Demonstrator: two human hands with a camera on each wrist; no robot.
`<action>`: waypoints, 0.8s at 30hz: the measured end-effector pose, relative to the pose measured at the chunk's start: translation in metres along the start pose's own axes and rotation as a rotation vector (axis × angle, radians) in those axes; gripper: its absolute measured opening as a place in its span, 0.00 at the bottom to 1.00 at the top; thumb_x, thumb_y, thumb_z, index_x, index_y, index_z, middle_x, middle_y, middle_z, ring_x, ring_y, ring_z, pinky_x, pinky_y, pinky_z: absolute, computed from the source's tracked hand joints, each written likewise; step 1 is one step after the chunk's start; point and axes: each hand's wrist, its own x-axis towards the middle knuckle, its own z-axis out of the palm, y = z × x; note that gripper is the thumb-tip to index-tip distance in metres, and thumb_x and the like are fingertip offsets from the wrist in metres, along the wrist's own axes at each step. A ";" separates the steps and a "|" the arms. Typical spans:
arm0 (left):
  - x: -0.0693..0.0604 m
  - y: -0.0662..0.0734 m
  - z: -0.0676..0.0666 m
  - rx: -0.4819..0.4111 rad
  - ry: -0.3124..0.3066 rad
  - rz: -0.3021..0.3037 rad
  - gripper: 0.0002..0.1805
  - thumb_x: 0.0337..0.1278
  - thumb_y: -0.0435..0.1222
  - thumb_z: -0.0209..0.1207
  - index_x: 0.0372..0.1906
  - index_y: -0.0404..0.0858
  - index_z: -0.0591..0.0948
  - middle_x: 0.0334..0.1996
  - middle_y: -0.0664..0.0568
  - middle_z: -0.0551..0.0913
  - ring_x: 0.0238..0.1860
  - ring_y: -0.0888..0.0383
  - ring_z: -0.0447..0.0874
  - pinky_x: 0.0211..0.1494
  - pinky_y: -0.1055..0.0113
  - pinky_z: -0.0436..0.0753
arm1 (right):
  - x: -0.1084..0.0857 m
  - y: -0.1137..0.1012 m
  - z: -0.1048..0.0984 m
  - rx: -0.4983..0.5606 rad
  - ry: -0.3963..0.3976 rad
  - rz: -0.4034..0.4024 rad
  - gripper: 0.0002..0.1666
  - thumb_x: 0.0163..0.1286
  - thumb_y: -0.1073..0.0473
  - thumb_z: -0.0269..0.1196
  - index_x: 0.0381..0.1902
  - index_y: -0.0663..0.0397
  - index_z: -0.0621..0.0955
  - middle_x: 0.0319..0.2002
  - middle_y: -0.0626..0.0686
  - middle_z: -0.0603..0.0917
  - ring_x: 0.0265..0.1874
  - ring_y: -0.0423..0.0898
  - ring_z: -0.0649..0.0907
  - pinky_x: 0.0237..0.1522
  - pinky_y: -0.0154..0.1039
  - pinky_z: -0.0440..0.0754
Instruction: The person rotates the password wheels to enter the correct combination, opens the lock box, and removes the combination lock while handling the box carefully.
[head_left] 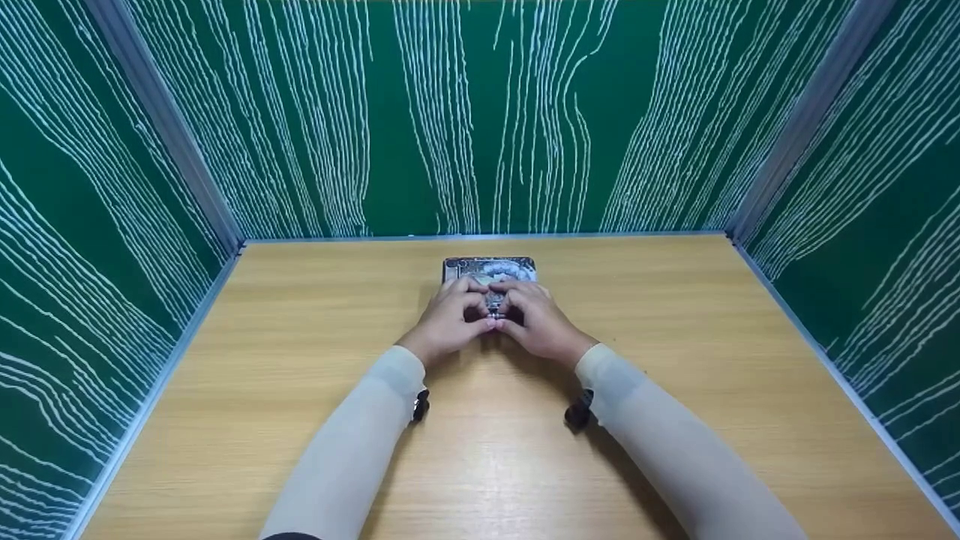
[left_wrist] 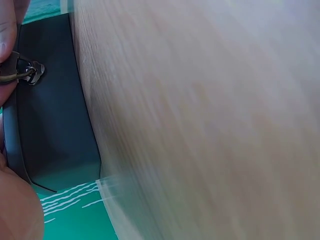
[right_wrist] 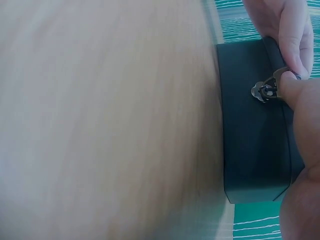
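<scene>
A small dark box with a printed picture on its lid sits near the table's back edge. Its plain dark front bears a metal clasp at the middle. My left hand and my right hand both grip the lid, with bent fingers on top. At the front the two thumbs meet by the clasp, its upper part partly covered by them. The lid's front edge lies down on the box in the right wrist view. Part of the printed lid is hidden beneath the hands.
The wooden table stretches around the box on all sides. Green walls with wavy white lines stand behind and on both sides, joined by grey corner posts. A dark wrist device sits under each pale sleeve.
</scene>
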 end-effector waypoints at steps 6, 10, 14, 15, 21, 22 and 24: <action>0.000 0.001 -0.001 0.003 -0.004 -0.005 0.11 0.72 0.47 0.75 0.41 0.44 0.90 0.68 0.50 0.80 0.76 0.46 0.70 0.85 0.46 0.68 | 0.000 0.000 0.000 -0.001 -0.003 0.013 0.08 0.81 0.57 0.73 0.48 0.52 0.83 0.82 0.56 0.79 0.85 0.63 0.72 0.89 0.68 0.57; 0.000 0.001 0.000 0.008 -0.002 -0.004 0.10 0.73 0.46 0.74 0.41 0.44 0.90 0.68 0.50 0.80 0.76 0.45 0.71 0.85 0.46 0.68 | 0.000 0.000 0.000 -0.002 -0.009 0.022 0.08 0.82 0.56 0.72 0.48 0.51 0.83 0.82 0.56 0.78 0.85 0.62 0.71 0.90 0.67 0.56; -0.001 0.003 -0.001 0.017 -0.010 -0.008 0.11 0.75 0.46 0.73 0.42 0.43 0.90 0.68 0.49 0.80 0.76 0.44 0.70 0.84 0.45 0.68 | 0.000 -0.001 0.000 0.007 0.004 0.001 0.09 0.81 0.57 0.73 0.47 0.52 0.83 0.81 0.57 0.79 0.84 0.64 0.72 0.89 0.69 0.56; -0.001 0.003 -0.002 0.016 -0.012 -0.008 0.11 0.75 0.47 0.73 0.42 0.43 0.90 0.68 0.49 0.80 0.76 0.44 0.70 0.84 0.45 0.69 | 0.000 -0.001 0.000 0.010 0.007 -0.004 0.09 0.80 0.57 0.73 0.47 0.52 0.83 0.81 0.57 0.79 0.84 0.65 0.72 0.89 0.70 0.56; -0.001 0.004 -0.003 0.017 -0.010 -0.007 0.11 0.75 0.47 0.73 0.41 0.44 0.90 0.67 0.49 0.80 0.75 0.45 0.71 0.83 0.45 0.70 | -0.001 -0.003 -0.001 0.011 0.021 -0.016 0.10 0.79 0.58 0.74 0.47 0.53 0.82 0.81 0.59 0.80 0.83 0.66 0.73 0.87 0.72 0.58; -0.001 0.003 -0.002 0.018 -0.009 -0.008 0.11 0.75 0.47 0.73 0.41 0.44 0.90 0.67 0.49 0.80 0.75 0.45 0.71 0.83 0.45 0.70 | -0.001 -0.003 -0.001 0.011 0.022 -0.016 0.10 0.79 0.58 0.74 0.47 0.53 0.82 0.80 0.59 0.80 0.83 0.66 0.73 0.87 0.72 0.58; -0.001 0.003 -0.002 0.020 -0.012 -0.015 0.10 0.75 0.47 0.73 0.42 0.44 0.90 0.68 0.50 0.80 0.76 0.45 0.70 0.84 0.45 0.69 | -0.001 -0.003 -0.001 0.009 0.024 -0.016 0.10 0.79 0.58 0.74 0.47 0.54 0.82 0.80 0.59 0.80 0.83 0.67 0.74 0.87 0.72 0.58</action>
